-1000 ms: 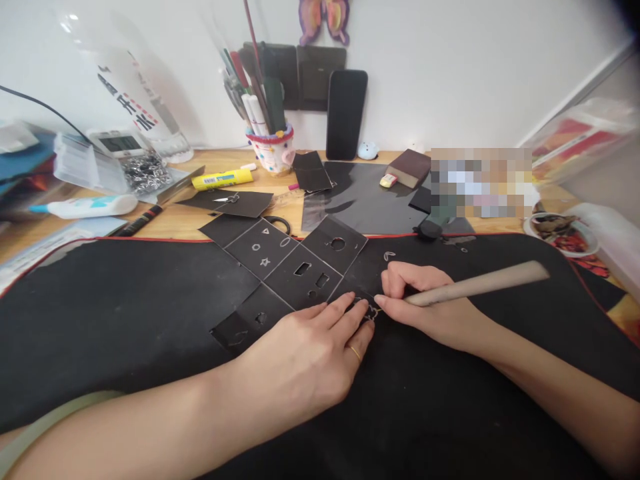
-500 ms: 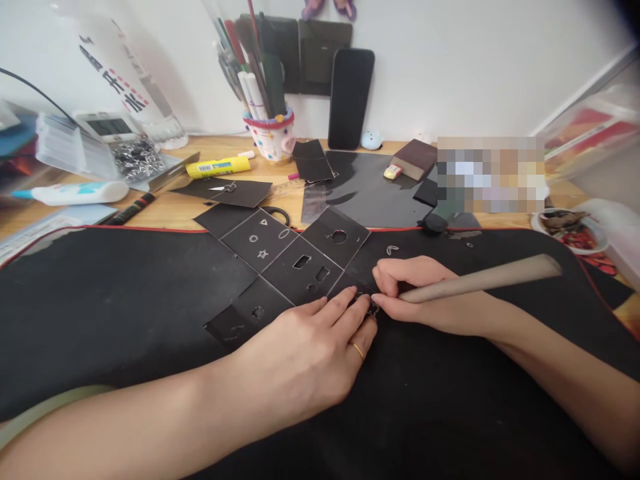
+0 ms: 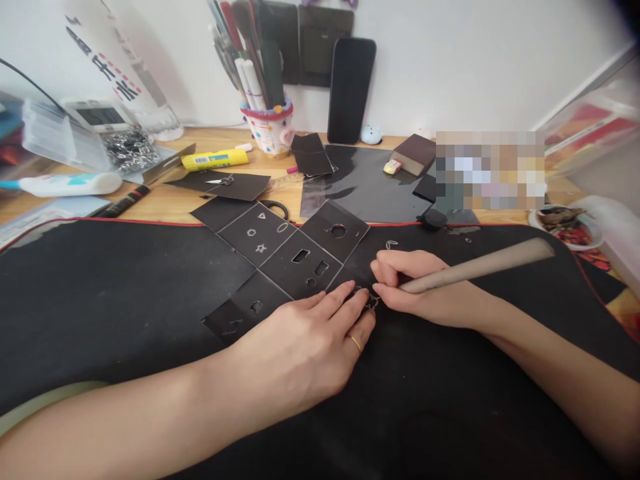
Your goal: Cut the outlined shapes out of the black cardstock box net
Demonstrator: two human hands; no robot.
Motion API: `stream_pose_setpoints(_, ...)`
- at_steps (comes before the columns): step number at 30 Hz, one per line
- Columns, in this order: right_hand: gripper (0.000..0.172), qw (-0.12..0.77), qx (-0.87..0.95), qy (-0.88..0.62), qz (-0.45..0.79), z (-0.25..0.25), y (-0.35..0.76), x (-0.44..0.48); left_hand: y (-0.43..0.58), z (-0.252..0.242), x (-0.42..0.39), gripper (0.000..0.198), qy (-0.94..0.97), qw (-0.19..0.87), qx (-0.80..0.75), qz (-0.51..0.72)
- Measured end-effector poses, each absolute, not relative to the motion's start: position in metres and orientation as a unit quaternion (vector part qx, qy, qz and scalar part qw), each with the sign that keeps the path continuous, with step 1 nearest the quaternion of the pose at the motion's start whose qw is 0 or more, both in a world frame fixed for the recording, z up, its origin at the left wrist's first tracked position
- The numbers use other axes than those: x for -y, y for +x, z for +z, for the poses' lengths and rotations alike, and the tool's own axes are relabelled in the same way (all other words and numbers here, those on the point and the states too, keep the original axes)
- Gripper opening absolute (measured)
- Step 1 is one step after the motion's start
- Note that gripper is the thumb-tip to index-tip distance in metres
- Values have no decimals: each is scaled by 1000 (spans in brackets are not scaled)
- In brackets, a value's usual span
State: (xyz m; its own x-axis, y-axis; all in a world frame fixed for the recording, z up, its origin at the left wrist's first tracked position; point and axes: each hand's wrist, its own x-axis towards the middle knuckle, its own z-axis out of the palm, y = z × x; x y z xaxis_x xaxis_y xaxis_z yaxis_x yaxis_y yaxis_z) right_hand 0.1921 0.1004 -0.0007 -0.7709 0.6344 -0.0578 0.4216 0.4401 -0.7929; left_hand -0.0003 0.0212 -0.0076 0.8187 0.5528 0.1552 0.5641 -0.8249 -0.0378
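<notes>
A black cross-shaped card [image 3: 280, 257] lies on the mat, with white outlined shapes and several cut-out holes. My left hand [image 3: 315, 340] rests flat on its near right part, fingers stretched out, a ring on one finger. Just right of those fingertips, my right hand [image 3: 415, 283] is closed round a grey pen-shaped tool [image 3: 480, 267] held at a low slant. The tool's tip is hidden behind my fingers, so I cannot tell its exact kind. Pale curved outlines show on the card between the two hands, partly covered by my left fingers.
The black mat [image 3: 125, 287] has a red edge. Behind it stand a decorated pen cup [image 3: 270, 130], a phone [image 3: 351, 93], a yellow glue stick [image 3: 215, 159] and an eraser [image 3: 393, 167]. Black card pieces lie around. A bowl [image 3: 567, 233] with scraps is at right.
The view has shifted slightly. Both hands keep nearly the same place on the card; the rear end of the grey tool has swung a little up and left.
</notes>
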Motion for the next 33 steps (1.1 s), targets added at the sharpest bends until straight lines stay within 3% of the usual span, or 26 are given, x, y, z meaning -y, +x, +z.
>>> stream_pose_setpoints(20,28,141,841,-341,395,-1,194,-99,-1,-8,-22,38,-951,35,298,-76)
stream_pose_setpoints(24,28,145,835,-380,370,0,192,-93,-13,3,-38,34,-959,-42,274,-61)
stream_pose_setpoints(26,27,147,834,-397,355,2,191,-90,-23,10,-52,32,-947,-54,309,-68)
stream_pose_setpoints(29,26,153,822,-425,346,6,188,-85,-38,15,-75,33,-908,15,411,-85)
stream_pose_setpoints(33,24,168,797,-456,358,8,186,-82,-54,14,-94,36,-874,22,484,-37)
